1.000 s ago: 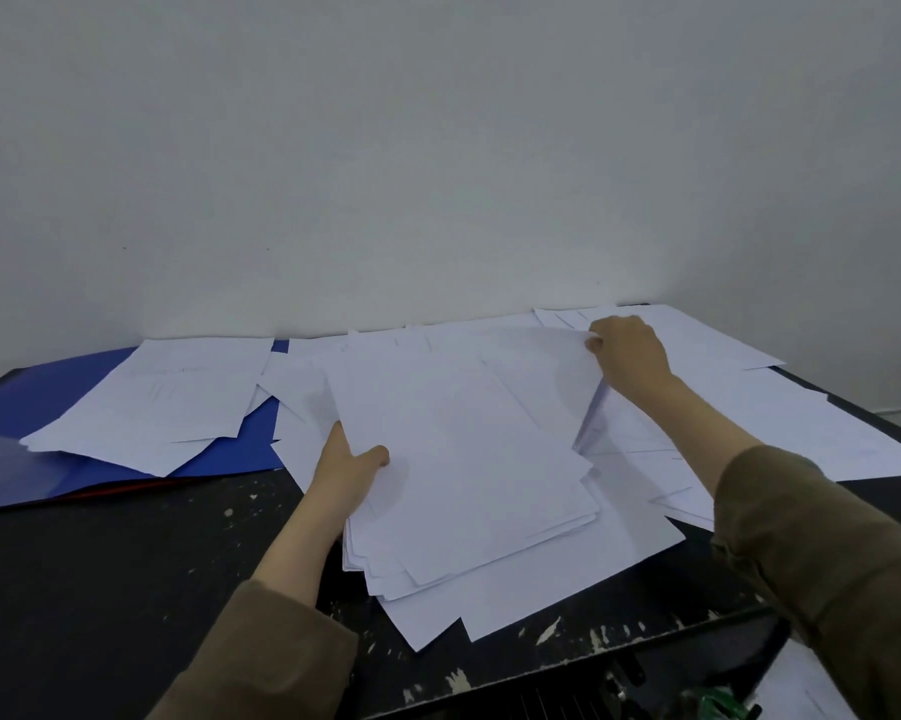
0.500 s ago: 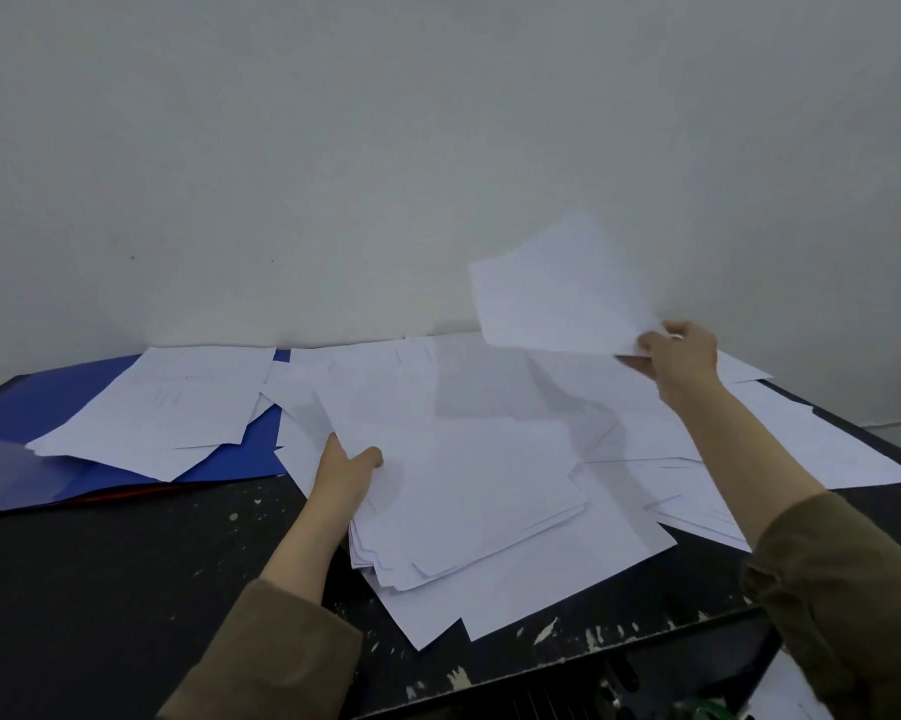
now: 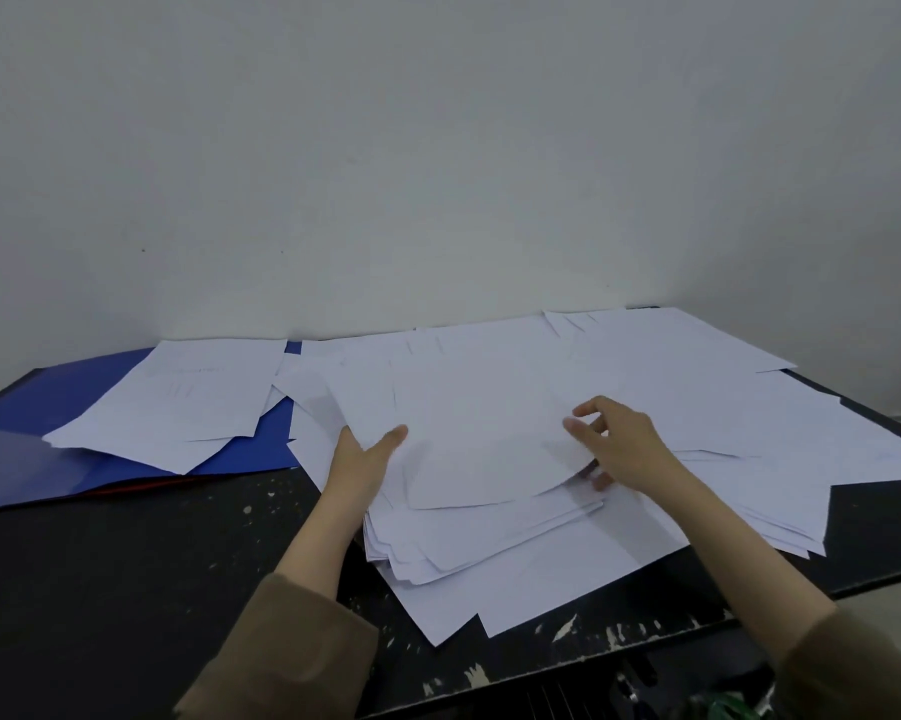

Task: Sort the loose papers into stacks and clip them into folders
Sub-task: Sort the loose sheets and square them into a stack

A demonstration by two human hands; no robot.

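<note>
Head view looks down on a dark, paint-flecked table (image 3: 126,589) against a pale wall (image 3: 438,148). Taking the blue folder (image 3: 74,402) as landmark: it lies open and flat at the table's far left, its long axis running left to right along the wall, with a few white sheets (image 3: 178,402) resting across its right half. Just right of the folder sits the stack of papers (image 3: 490,537), a thick, uneven pile whose long axis runs from the near edge toward the wall, skewed slightly to the right. The top sheet (image 3: 490,449) lies on this stack, its near edge curving loosely. The left hand (image 3: 360,459) grips the stack's folder-side edge, thumb on top of the paper and the other fingers hidden beneath. The right hand (image 3: 625,444), farther from the folder, pinches the top sheet's right edge, thumb under it and curled fingers above. More loose papers (image 3: 723,397) spread farthest from the folder, overlapping toward the table's right end.
</note>
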